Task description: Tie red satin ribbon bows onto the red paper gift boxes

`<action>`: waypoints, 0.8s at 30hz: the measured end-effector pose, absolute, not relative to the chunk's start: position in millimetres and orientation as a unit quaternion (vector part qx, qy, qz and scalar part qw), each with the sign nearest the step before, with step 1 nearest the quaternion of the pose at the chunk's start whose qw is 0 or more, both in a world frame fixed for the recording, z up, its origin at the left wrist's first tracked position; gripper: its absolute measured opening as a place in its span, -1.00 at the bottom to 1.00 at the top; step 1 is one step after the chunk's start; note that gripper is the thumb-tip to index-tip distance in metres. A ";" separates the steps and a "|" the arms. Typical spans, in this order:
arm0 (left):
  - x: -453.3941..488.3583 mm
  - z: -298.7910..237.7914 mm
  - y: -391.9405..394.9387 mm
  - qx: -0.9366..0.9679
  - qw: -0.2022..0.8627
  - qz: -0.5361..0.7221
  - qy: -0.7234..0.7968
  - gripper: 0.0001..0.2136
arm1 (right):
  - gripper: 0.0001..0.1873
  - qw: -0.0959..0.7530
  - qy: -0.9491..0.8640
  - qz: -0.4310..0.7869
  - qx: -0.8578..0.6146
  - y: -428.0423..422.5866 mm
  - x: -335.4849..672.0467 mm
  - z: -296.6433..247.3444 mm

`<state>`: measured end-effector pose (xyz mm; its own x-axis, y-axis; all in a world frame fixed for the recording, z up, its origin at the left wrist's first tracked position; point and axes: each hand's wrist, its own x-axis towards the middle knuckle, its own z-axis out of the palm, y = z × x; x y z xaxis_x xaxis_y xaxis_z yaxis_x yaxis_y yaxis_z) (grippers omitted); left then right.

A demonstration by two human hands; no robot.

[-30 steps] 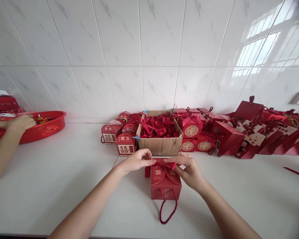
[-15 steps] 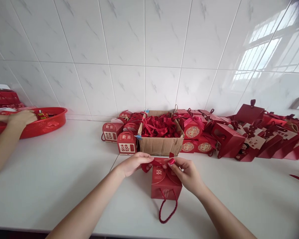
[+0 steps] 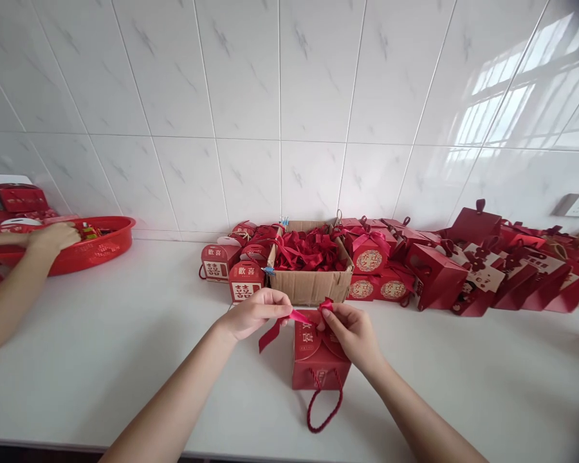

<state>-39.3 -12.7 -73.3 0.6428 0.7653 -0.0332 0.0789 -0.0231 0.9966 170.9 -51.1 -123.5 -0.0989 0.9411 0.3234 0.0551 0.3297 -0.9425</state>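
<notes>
A red gift box [image 3: 321, 370] with gold lettering stands on the white counter, its twisted cord handle [image 3: 325, 424] hanging down the near side onto the counter. Across its top runs a red satin ribbon [image 3: 300, 316]. My left hand [image 3: 258, 313] pinches one part of the ribbon at the box's left, and a loose tail dangles below those fingers. Over the right of the lid, my right hand [image 3: 350, 328] is closed on a bunched part of the same ribbon. The fingers partly hide the lid's top and the ribbon's crossing.
Behind the gift box sits a cardboard carton [image 3: 311, 287] full of red ribbons. Small red boxes [image 3: 245, 283] flank it on the left; more boxes [image 3: 369, 257] and bags [image 3: 439, 276] line the wall rightward. At far left, another person's hand [image 3: 55, 238] reaches over a red basket [image 3: 109, 247].
My left hand has drawn the ribbon a little leftward, so its tail now hangs free beside the box. My right hand stays at the lid. The view has shifted slightly.
</notes>
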 end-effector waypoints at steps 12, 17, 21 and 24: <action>-31.3 -43.8 -49.7 0.686 0.534 0.317 0.379 -0.79 | -0.65 0.555 -0.591 0.432 -0.395 -49.9 172.3 -126.6; -18.5 -35.2 -58.3 0.709 0.522 0.295 0.370 -0.79 | -0.70 0.559 -0.586 0.441 -0.387 -48.9 169.4 -126.7; 4.8 -28.9 -54.1 0.737 0.509 0.298 0.330 -0.82 | -0.78 0.559 -0.595 0.440 -0.374 -47.3 168.7 -126.1; 22.3 -28.5 -43.2 0.737 0.493 0.323 0.331 -0.78 | -0.86 0.545 -0.631 0.429 -0.348 -48.5 173.1 -122.9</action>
<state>22.3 -43.2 -28.5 0.5725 0.8062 0.1493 0.1707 -0.2953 0.9400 173.1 -48.5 -122.9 -0.1634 0.9062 0.3900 -0.0285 0.3908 -0.9200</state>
